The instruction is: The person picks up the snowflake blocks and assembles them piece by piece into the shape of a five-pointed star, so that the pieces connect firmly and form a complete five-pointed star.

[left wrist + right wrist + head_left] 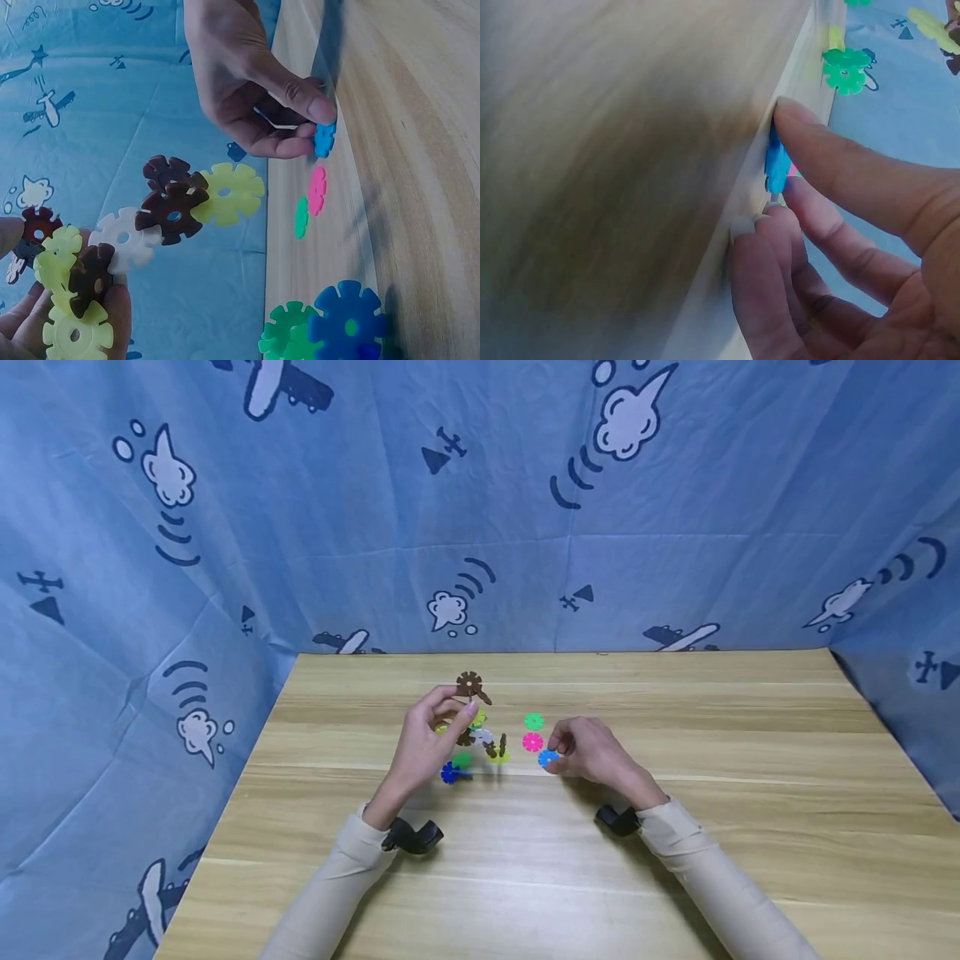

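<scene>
light-blue notched plastic disc (325, 140) is pinched by right hand (596, 752), rightward of multicoloured notched-disc chain (136, 250) gripped by left hand (422, 739).

One high view, two close ones turned sideways.
The head camera looks forward and down from well above the table (675, 877), left hand (420, 743) and right hand (596, 753), the curtain (510, 485) at 12 o'clock. The left wrist camera, nearer, faces across to the right hand at 12 o'clock, with the table at 3. The right wrist camera, very near, has the table at 9 and that hand at 4. All three share the blue disc (324, 140).
</scene>
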A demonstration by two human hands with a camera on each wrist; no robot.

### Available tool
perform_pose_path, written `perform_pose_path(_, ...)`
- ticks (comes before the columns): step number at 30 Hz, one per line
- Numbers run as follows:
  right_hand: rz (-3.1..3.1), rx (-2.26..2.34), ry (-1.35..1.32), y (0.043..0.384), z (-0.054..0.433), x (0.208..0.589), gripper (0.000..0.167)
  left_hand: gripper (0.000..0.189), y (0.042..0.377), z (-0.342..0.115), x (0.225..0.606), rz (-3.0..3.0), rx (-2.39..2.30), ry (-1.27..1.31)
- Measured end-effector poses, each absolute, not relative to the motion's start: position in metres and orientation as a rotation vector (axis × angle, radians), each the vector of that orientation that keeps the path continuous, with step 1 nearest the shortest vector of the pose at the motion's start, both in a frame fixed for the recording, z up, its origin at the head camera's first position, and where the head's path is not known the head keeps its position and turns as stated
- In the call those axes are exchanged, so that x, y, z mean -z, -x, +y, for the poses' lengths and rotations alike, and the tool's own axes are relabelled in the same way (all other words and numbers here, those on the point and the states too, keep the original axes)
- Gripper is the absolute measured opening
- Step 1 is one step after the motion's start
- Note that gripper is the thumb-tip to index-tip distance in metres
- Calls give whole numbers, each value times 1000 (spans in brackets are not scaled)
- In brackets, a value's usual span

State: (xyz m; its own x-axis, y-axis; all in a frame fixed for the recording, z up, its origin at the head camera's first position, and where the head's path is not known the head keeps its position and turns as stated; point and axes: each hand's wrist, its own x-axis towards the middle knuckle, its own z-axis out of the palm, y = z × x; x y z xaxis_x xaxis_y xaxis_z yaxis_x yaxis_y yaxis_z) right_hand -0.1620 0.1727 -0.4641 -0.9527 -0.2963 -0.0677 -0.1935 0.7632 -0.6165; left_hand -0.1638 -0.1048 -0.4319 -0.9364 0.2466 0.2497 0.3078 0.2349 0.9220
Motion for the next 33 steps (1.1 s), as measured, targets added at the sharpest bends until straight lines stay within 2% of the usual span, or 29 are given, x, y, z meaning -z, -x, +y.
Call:
perform_pose_path(7, 2750, 1035, 321, 163, 182, 464, 26, 45, 165, -106, 434, -2421, 1839, 543)
perform_pose_path(16, 2758, 1255, 291, 164, 195, 456, 12, 45, 164, -105, 433, -2441, 1835, 541)
perform_pose_path(25, 2743, 1497, 357, 154, 179, 433, 13, 43, 162, -101, 432, -2439, 1842, 569)
perform_pose_path(33, 2610, 1663, 355, 142, 167, 413, 18, 35, 160, -94, 433, -2425, 1856, 633)
